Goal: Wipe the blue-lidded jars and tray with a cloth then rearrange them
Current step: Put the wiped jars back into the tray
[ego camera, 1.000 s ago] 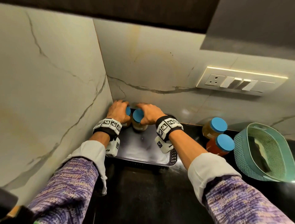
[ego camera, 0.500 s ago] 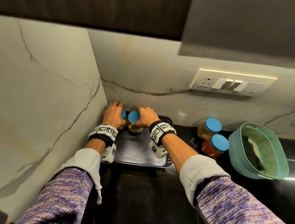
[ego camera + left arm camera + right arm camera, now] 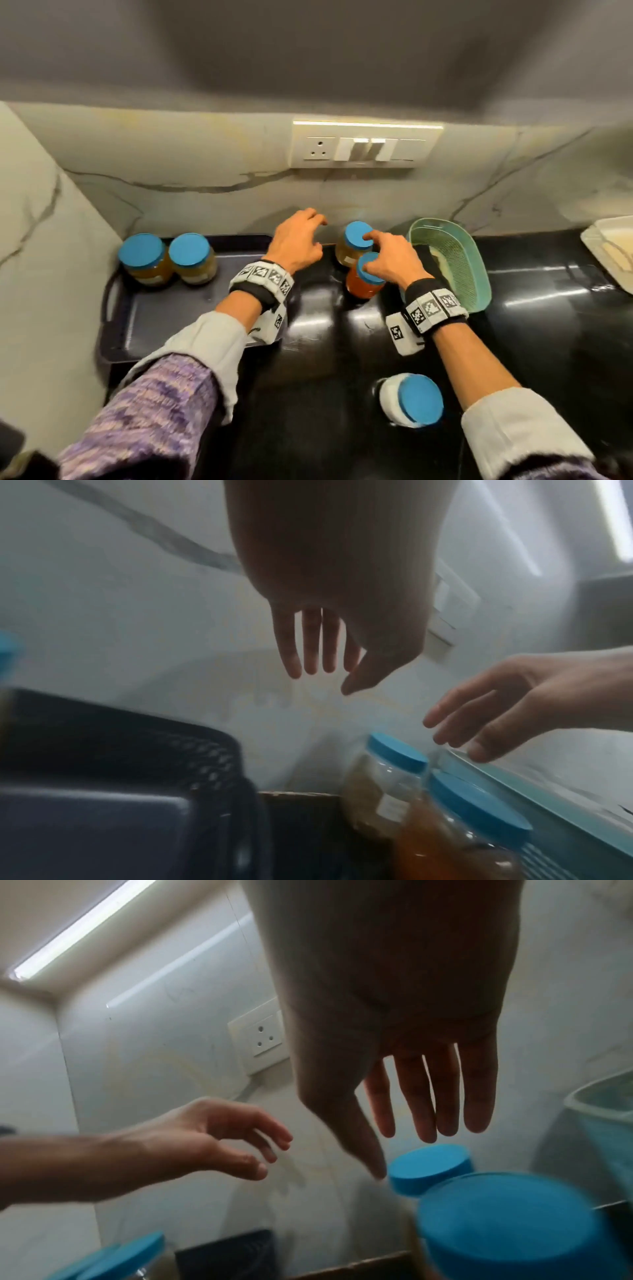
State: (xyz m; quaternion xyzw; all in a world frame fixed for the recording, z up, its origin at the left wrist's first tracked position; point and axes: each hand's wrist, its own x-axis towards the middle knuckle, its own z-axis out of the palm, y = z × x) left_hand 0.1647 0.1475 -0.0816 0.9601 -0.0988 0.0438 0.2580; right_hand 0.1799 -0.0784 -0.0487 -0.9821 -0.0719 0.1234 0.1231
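Note:
A dark tray (image 3: 191, 308) lies on the black counter in the left corner. Two amber blue-lidded jars (image 3: 142, 255) (image 3: 190, 253) stand at its back left. To its right, on the counter by the wall, stand a yellow jar (image 3: 356, 236) (image 3: 387, 775) and in front of it an orange-red jar (image 3: 364, 284) (image 3: 455, 840). My right hand (image 3: 370, 251) (image 3: 404, 1150) hovers just over their blue lids with straight fingers and holds nothing. My left hand (image 3: 317, 233) (image 3: 322, 680) is empty, its fingers relaxed, above the tray's right end. A white blue-lidded jar (image 3: 416, 399) stands nearer me.
A green mesh basket (image 3: 452, 260) with a pale item inside stands right of the jars. A switch panel (image 3: 366, 144) is on the back wall above. A white object (image 3: 613, 246) sits at the far right. Marble walls close the left and back sides.
Both hands have let go of the two jars at the tray's back left and moved right, to the jars on the counter. The view has swung right with them.

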